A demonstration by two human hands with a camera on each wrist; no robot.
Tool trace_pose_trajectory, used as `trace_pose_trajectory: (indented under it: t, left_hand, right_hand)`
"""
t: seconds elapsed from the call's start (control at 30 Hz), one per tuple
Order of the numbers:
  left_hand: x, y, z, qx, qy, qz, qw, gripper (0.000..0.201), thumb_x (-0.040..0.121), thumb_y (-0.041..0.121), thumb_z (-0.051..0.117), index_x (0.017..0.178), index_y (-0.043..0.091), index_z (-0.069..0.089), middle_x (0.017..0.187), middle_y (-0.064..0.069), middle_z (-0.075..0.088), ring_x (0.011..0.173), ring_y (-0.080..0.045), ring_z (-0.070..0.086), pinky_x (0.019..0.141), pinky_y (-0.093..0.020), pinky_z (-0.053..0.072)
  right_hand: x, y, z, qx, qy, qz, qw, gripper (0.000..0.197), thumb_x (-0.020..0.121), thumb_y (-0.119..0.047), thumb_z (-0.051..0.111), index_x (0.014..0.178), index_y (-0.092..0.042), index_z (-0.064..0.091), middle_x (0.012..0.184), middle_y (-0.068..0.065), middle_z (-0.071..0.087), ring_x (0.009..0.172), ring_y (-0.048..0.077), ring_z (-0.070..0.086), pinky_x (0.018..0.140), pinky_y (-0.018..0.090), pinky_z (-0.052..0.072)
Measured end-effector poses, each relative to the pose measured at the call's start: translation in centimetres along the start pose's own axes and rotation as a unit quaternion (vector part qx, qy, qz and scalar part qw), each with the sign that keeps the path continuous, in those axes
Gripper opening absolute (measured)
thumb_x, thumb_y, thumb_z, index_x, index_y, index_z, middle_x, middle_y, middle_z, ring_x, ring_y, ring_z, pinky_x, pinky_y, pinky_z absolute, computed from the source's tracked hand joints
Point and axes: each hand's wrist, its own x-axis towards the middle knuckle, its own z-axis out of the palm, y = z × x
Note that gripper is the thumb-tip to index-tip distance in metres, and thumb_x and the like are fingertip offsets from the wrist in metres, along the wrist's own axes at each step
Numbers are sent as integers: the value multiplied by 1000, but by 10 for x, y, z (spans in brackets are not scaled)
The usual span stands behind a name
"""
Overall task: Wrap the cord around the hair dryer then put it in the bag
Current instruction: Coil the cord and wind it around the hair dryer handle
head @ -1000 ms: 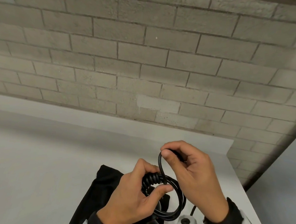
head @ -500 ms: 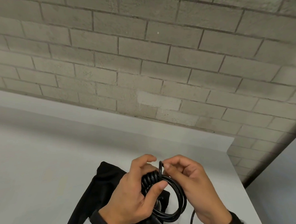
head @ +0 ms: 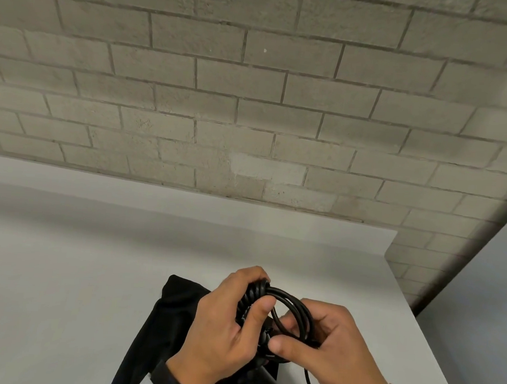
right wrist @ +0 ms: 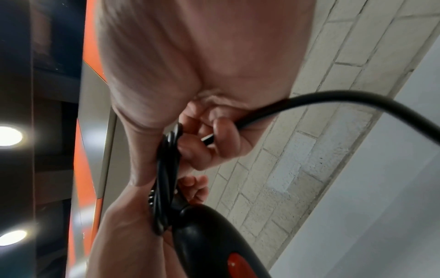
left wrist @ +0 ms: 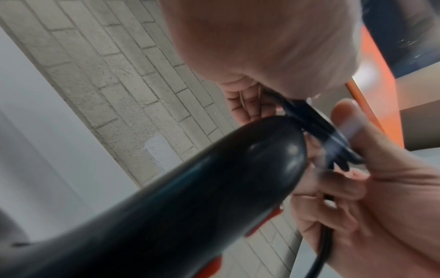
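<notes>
The hair dryer (left wrist: pixel 190 188), rigid, smooth and probably slippery, is held above the black bag (head: pixel 161 319) on the surface (head: pixel 63 269). The springy cord (head: pixel 292 310) coils are clamped by the left hand (head: pixel 223 323); the right hand (head: pixel 335 345) pinches the loops.

Bag (head: pixel 161 319) on table (head: pixel 63 269); wall (head: pixel 251 102) behind; hair dryer (left wrist: pixel 190 197) above bag.
</notes>
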Motion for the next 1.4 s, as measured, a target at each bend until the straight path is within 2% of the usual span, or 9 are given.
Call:
trace_pose_trajectory:
  t: [0.27,0.53,0.63,0.73,0.9,1.07,1.2,1.27,1.4]
  left_hand:
    - [0,7,0,-74,-6,-25,997,31,94,42,55,120,26,60,102,11,69,94,-15,69,78,-26,55]
    - [-2,11,3,-106,7,-69,992,16,88,36,62,101,28,58,81,4,66,69,-17,66,62,-20,51]
    - [-1,11,4,-96,22,-87,991,16,85,38,61,99,32,56,82,3,65,69,-16,65,61,-17,50]
    - [-1,11,4,-89,44,-103,990,21,83,41,62,99,29,58,84,8,67,70,-12,65,61,-11,48]
    - [-2,12,8,-91,67,-133,985,21,83,33,66,100,27,58,85,12,69,72,-9,68,62,-9,49]
    - [-1,14,10,-85,69,-121,987,22,83,44,61,103,37,57,89,15,68,78,-7,68,65,-7,47]
    - [1,12,9,-67,68,-92,991,24,87,41,60,111,36,61,92,16,67,77,-8,66,70,-10,47]
    - [2,9,8,-64,70,-83,992,22,89,42,59,108,33,63,90,15,68,74,-8,66,69,-11,47]
    - [2,8,6,-50,68,-74,994,19,87,40,60,104,33,63,87,14,67,74,-7,66,68,-9,45]
  right_hand:
    - [0,1,-3,-19,-16,-32,999,21,68,-35,84,67,-21,68,66,3,66,63,14,58,65,28,50]
    - [-1,-2,0,-46,11,-30,998,18,66,-39,82,70,-25,71,70,6,69,66,18,64,65,25,50]
    - [-4,3,4,-90,83,-32,992,30,59,-45,80,82,-29,71,81,-1,70,74,13,65,72,26,51]
    - [-9,7,18,-164,249,-80,951,52,48,-48,82,95,-38,63,96,-9,63,89,11,58,77,11,43]
    - [-17,14,45,-328,329,-228,855,11,72,-36,71,76,-26,72,65,-8,47,57,3,44,51,8,36]
    - [-19,16,49,-411,262,-114,866,25,85,-42,50,85,-30,73,65,-8,46,40,7,38,39,9,30]
    - [-16,8,45,-267,211,5,940,14,89,-38,57,77,-37,64,65,-10,41,60,4,51,54,7,38]
    - [-13,-3,37,-116,168,80,976,20,83,-44,59,71,-31,67,62,-8,42,53,7,45,54,14,37]
    - [-7,-21,18,174,75,161,969,41,64,-55,64,51,-16,56,57,0,39,52,15,37,53,27,32]
